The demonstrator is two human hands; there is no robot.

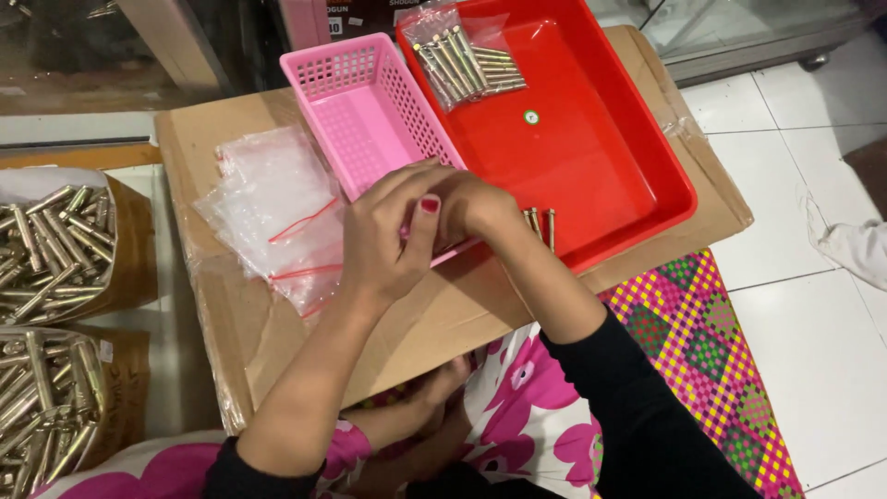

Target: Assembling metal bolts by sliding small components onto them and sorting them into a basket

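My left hand and my right hand meet over the near corner of a pink perforated basket. Between the fingers is something small and pink; I cannot make out what it is. Just right of my right hand, a few metal bolts stick up at the near edge of a red plastic tray. At the tray's far left lies a clear bag of bolts. A heap of empty clear zip bags with red seals lies left of my left hand.
Everything rests on a flattened cardboard box across my lap. Two brown bags full of loose bolts stand at the left. A bright checkered mat and white floor tiles are at the right.
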